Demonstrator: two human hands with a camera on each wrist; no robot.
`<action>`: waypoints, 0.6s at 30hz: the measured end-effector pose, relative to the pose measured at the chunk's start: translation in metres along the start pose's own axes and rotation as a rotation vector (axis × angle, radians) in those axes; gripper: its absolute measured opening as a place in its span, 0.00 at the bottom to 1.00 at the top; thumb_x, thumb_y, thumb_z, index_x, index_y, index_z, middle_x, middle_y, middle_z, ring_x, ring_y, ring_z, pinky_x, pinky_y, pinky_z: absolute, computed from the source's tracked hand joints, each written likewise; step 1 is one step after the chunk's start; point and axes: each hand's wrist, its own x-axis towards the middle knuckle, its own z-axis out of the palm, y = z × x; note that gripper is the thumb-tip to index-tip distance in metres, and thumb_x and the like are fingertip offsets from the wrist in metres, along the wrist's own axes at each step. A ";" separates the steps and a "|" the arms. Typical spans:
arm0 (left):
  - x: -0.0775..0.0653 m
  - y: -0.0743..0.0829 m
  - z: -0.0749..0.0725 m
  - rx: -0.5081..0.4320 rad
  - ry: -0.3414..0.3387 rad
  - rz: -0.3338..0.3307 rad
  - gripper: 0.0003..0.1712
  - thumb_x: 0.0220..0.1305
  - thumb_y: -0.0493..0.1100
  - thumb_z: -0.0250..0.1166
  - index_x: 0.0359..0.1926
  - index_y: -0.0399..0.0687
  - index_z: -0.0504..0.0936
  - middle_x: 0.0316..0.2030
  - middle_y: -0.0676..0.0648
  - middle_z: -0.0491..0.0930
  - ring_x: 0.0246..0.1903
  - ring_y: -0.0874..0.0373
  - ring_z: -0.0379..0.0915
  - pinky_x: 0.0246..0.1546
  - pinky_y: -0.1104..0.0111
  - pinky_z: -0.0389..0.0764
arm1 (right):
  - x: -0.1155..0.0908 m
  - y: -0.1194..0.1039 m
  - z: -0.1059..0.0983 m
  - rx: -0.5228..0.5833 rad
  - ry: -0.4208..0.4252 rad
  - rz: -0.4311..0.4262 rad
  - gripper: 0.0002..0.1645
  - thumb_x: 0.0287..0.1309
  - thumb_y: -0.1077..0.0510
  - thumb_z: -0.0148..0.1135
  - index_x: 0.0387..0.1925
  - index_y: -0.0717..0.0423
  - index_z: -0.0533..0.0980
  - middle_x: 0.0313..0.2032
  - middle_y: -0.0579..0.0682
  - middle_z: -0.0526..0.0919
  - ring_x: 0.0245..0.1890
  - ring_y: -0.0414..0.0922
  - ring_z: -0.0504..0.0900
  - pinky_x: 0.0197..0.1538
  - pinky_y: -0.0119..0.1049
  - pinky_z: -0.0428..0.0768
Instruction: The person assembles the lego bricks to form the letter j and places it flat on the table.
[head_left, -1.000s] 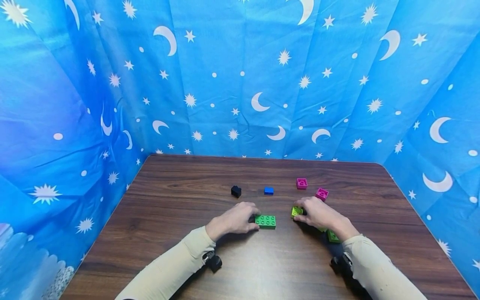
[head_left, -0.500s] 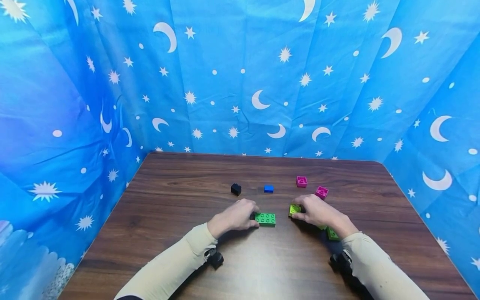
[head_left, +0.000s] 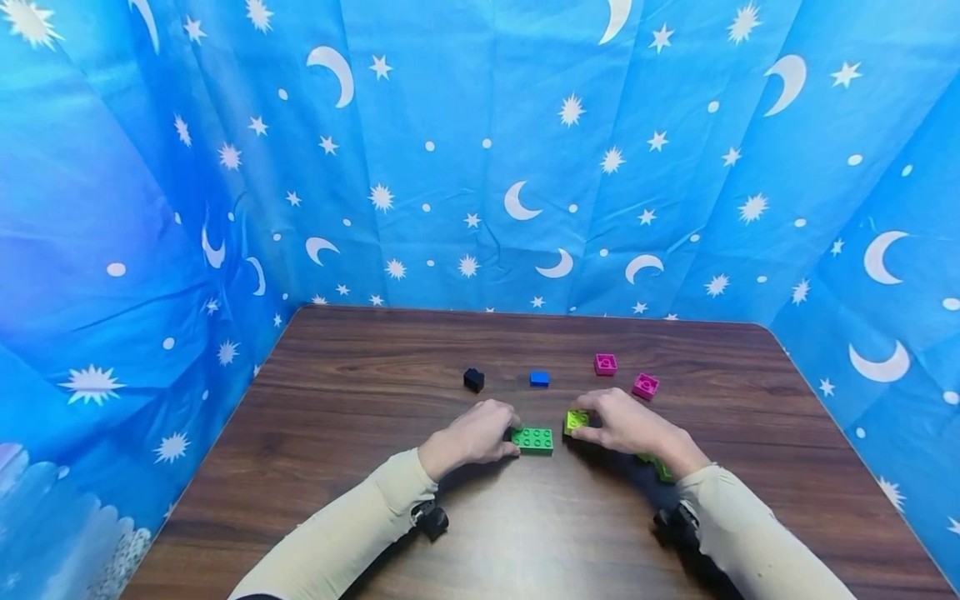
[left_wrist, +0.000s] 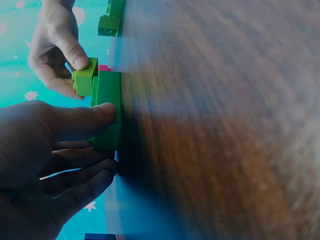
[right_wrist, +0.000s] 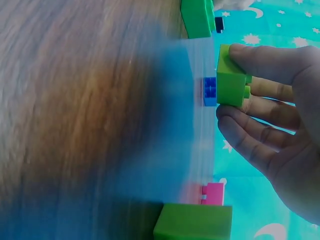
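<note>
My left hand (head_left: 477, 435) pinches the left end of a green building brick (head_left: 534, 441), whose two rows of studs face up on the table. To its right, a smaller lime-green brick (head_left: 576, 421) is held between the thumb and fingers of my right hand (head_left: 630, 422). In the right wrist view the lime brick (right_wrist: 231, 77) hangs off the table, studs toward the palm. A short gap parts the two bricks in the head view. Beneath my right wrist, more green bricks (head_left: 663, 471) lie partly hidden by the arm.
Behind the hands lie a black brick (head_left: 473, 380), a blue brick (head_left: 539, 379) and two magenta bricks, one farther back (head_left: 605, 364) and one nearer my right hand (head_left: 645, 386). The wooden table (head_left: 360, 358) ends at a blue star-patterned cloth (head_left: 450, 167).
My right hand has moved left with the lime-green brick, closer to the green brick. The left hand and its brick stay in place.
</note>
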 end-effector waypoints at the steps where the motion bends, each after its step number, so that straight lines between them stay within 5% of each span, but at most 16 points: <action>1: 0.001 0.000 0.000 -0.001 0.001 0.000 0.15 0.56 0.51 0.72 0.43 0.50 0.86 0.35 0.55 0.81 0.34 0.65 0.77 0.40 0.71 0.79 | 0.000 -0.001 0.000 0.003 0.002 -0.007 0.19 0.56 0.50 0.69 0.45 0.56 0.81 0.38 0.43 0.84 0.36 0.38 0.79 0.42 0.38 0.80; 18: 0.000 0.001 0.001 0.010 0.021 0.010 0.16 0.56 0.50 0.73 0.43 0.49 0.87 0.33 0.55 0.80 0.32 0.66 0.75 0.37 0.72 0.78 | 0.008 -0.010 0.002 0.039 0.007 -0.072 0.17 0.55 0.50 0.69 0.44 0.54 0.81 0.37 0.43 0.84 0.35 0.38 0.78 0.39 0.34 0.79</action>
